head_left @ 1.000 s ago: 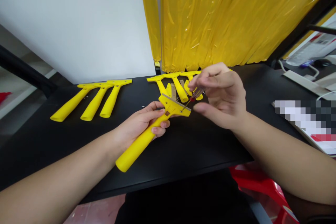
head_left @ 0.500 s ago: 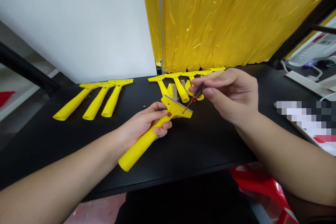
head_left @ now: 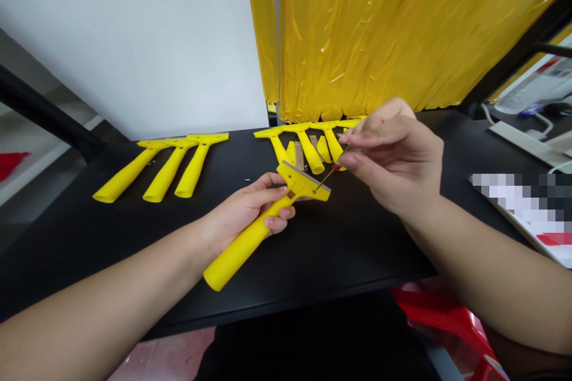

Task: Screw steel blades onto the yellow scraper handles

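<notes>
My left hand [head_left: 261, 202] is wrapped round the neck of a yellow scraper [head_left: 241, 250], whose wide head tilts up to the right. A thin metal blade [head_left: 308, 177] runs along the top edge of that head. My right hand [head_left: 397, 161] pinches a small screwdriver [head_left: 329, 176] between thumb and fingers, which cover most of its handle. The screwdriver's tip meets a screw [head_left: 314, 191] near the right end of the head. Beyond my hands, more yellow scrapers [head_left: 309, 146] lie in a row, with blades [head_left: 299, 158] and yellow plates [head_left: 322, 149] among them.
Three yellow scrapers [head_left: 163, 172] lie side by side at the left of the black table [head_left: 357, 250]. A few small screws [head_left: 247, 180] are scattered there. A white panel [head_left: 187, 41] and a yellow plastic curtain [head_left: 357, 36] stand behind. Something red [head_left: 447, 321] is below the front edge.
My right hand's fingers have shifted round the screwdriver handle, now hiding more of it. The tip stays at the screw. The view has moved slightly; my left hand keeps its hold.
</notes>
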`<action>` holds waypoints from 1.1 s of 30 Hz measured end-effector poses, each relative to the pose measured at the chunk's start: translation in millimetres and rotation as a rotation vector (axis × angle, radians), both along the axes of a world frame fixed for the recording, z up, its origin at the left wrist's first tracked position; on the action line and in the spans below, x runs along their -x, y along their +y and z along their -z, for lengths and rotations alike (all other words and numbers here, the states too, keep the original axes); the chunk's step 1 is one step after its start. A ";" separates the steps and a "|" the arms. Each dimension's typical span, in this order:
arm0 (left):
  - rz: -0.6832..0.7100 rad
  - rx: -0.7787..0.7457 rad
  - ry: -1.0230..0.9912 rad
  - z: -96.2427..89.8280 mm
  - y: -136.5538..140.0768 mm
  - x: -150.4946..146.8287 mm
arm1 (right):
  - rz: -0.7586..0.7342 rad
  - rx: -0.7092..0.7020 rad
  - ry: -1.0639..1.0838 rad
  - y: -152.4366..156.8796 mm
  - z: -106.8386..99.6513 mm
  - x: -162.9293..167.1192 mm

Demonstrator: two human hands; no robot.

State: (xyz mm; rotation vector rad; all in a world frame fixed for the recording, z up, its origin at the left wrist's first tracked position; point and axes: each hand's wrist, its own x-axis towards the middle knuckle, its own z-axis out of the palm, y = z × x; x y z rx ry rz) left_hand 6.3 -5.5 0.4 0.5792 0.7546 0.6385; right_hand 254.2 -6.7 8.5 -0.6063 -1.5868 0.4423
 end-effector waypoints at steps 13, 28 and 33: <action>-0.038 -0.021 0.004 3.7 0.9 1.5 | -0.195 0.011 -0.084 -0.5 -2.6 -1.5; -0.040 -0.043 -0.065 9.1 3.2 2.9 | 0.004 -0.194 -0.160 4.5 -4.4 -8.3; -0.152 -0.139 -0.034 1.0 1.7 3.4 | 0.235 -0.203 -0.220 5.0 -0.7 -12.2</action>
